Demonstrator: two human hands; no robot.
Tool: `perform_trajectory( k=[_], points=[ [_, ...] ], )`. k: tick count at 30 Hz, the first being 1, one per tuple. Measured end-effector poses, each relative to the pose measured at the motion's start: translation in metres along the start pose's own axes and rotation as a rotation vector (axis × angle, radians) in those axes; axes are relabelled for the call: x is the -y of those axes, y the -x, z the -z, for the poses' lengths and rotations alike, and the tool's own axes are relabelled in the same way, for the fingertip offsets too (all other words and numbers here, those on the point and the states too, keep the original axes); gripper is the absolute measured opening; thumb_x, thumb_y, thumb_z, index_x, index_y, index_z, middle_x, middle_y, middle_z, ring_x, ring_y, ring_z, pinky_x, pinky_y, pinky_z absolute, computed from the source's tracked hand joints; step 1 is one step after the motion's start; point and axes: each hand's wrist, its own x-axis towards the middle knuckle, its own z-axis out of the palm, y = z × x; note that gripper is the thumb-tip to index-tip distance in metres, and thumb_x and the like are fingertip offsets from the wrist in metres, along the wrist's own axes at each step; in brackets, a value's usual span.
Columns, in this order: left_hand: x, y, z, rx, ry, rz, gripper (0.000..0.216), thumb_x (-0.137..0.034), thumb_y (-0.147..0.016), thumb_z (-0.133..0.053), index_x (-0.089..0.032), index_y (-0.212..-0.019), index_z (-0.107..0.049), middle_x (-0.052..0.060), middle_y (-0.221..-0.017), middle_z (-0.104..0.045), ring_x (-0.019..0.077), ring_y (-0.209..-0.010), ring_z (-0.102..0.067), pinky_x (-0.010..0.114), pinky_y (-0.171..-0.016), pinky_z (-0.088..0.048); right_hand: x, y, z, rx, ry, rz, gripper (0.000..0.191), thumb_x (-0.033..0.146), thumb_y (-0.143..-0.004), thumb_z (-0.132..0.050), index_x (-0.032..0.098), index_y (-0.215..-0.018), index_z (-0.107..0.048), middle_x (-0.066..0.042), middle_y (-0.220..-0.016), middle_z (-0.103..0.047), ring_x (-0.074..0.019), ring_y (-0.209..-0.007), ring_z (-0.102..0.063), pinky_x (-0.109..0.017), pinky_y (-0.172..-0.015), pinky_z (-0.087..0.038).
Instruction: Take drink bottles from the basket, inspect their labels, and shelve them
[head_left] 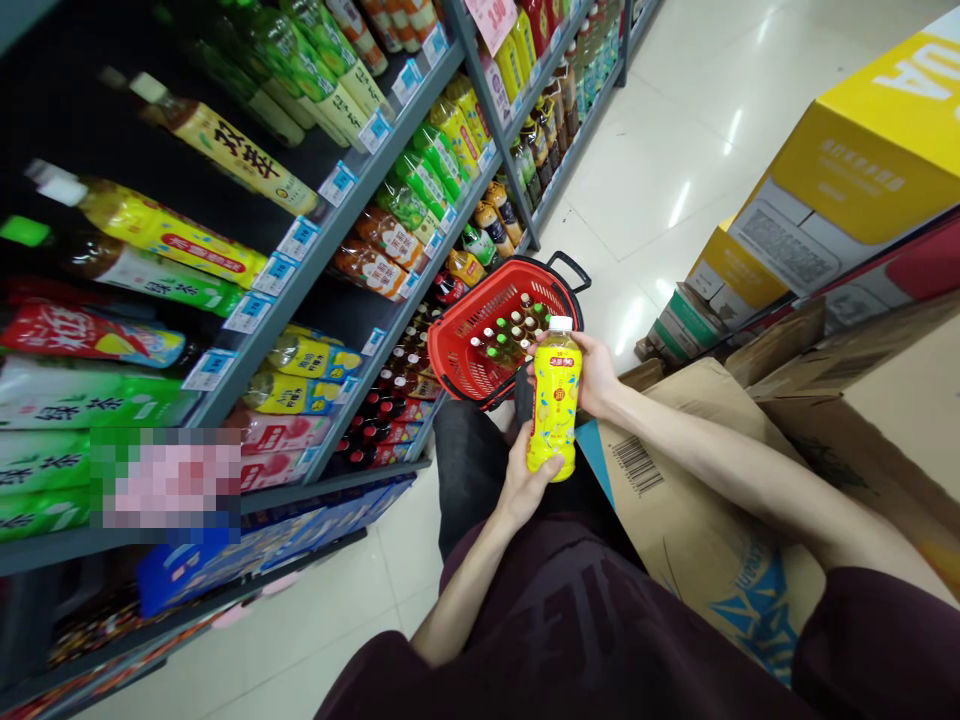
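A drink bottle (556, 405) with a yellow label and a white cap is held upright in front of my body. Around its lower part, my left hand (523, 478) is closed with the thumb across the label. My right hand (594, 372) grips the upper part from the right side, its fingers partly hidden behind the bottle. Just beyond stands a red shopping basket (469, 306) with a black handle, and several bottles with white and green caps (512, 333) are inside it.
Grey shelves (330, 215) full of bottled drinks run along my left, with price tags on their edges. To my right are cardboard boxes (675, 440) and a stack of yellow cartons (832, 165). Pale floor tiles (660, 150) stretch ahead between them.
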Motion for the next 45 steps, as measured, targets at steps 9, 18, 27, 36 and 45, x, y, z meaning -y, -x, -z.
perform_trajectory(
  k=[9,18,27,36,45],
  points=[
    [0.004,0.001,0.003,-0.011,-0.059,0.010,0.076,-0.054,-0.073,-0.079,-0.018,-0.133,-0.049,0.012,-0.127,-0.068,0.0305,-0.115,-0.066,0.044,-0.100,-0.054,-0.001,-0.002,0.004,0.050,-0.002,0.002,0.032,0.035,-0.092,-0.037,0.018,-0.099,-0.064,-0.008,-0.084,-0.077,-0.0242,-0.067,-0.071,-0.038,-0.065,-0.062],
    [-0.009,0.007,-0.001,0.002,-0.181,-0.019,0.073,-0.056,-0.079,-0.074,-0.018,-0.135,-0.048,0.011,-0.123,-0.068,0.0278,-0.109,-0.068,0.041,-0.097,-0.055,-0.001,-0.001,0.003,0.051,0.020,0.009,0.034,0.035,-0.091,-0.035,0.018,-0.095,-0.064,-0.008,-0.082,-0.076,-0.0235,-0.064,-0.069,-0.038,-0.065,-0.061],
    [-0.015,0.026,-0.012,-0.052,-0.774,-0.110,0.082,-0.044,-0.094,-0.062,-0.018,-0.159,-0.020,0.022,-0.155,-0.038,0.0345,-0.146,-0.042,0.052,-0.119,-0.038,-0.004,0.000,0.001,-0.114,0.103,-0.060,0.032,0.035,-0.092,-0.037,0.019,-0.086,-0.065,-0.006,-0.074,-0.074,-0.0212,-0.056,-0.067,-0.035,-0.061,-0.058],
    [-0.053,0.021,0.001,-0.055,-0.858,-0.253,0.068,-0.040,-0.096,-0.060,-0.024,-0.156,-0.032,0.015,-0.156,-0.039,0.0306,-0.143,-0.046,0.050,-0.120,-0.041,-0.014,0.007,0.003,-0.130,0.182,0.004,0.015,0.035,-0.076,-0.056,0.022,-0.077,-0.064,-0.003,-0.067,-0.072,-0.0223,-0.059,-0.067,-0.032,-0.060,-0.055],
    [-0.105,0.005,0.003,-0.015,-1.024,-0.527,0.070,-0.042,-0.088,-0.074,-0.030,-0.151,-0.046,0.009,-0.142,-0.054,0.0274,-0.127,-0.052,0.045,-0.112,-0.047,-0.038,0.015,0.008,0.067,0.749,0.316,0.018,0.041,-0.073,-0.064,0.023,-0.074,-0.065,0.001,-0.070,-0.065,-0.0200,-0.068,-0.059,-0.027,-0.062,-0.048]
  ],
)
